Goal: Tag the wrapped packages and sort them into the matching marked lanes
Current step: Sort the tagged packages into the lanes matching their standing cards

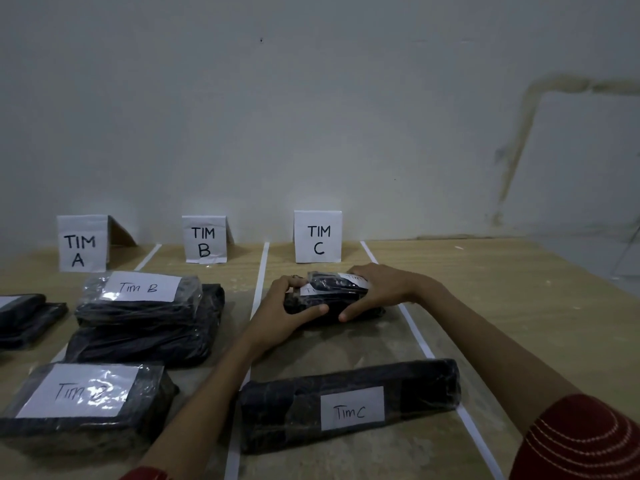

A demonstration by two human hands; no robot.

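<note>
1. A black wrapped pkg (332, 301) is held in both hands at the far end of lane C, just in front of the TIM C sign (318, 239).
2. L hand (282, 306): fingers are curled round the pkg's left end, w/ the thumb laid along its near side.
3. R hand (381, 289): the palm is laid over the pkg's right top, fingers are draped over the far edge, and the thumb is pressed on the near side.
4. Bits of white label are seen on the pkg btwn the hands; the text is mostly covered. Whether the pkg rests on the table (485, 289) or is just off it can't be told.
5. Lane C is bounded by the left tape (259, 282) and right tape (412, 327).
6. A long "Tim C" pkg (349, 403) is laid across lane C nearer the camera, its right end at the right tape.
7. In lane B, before the TIM B sign (204, 242), a "Tim B" pkg (138, 299) is stacked on a lower pkg (145, 341).
8. Nearer in that lane a front pkg (86, 400) is seen; its label reads "Tim", the last letter lost in glare.
9. Dark A pkgs (24, 317) are cut off at the left edge, below the TIM A sign (81, 247).
10. A red sleeve (581, 441) is seen on the R arm.
</note>
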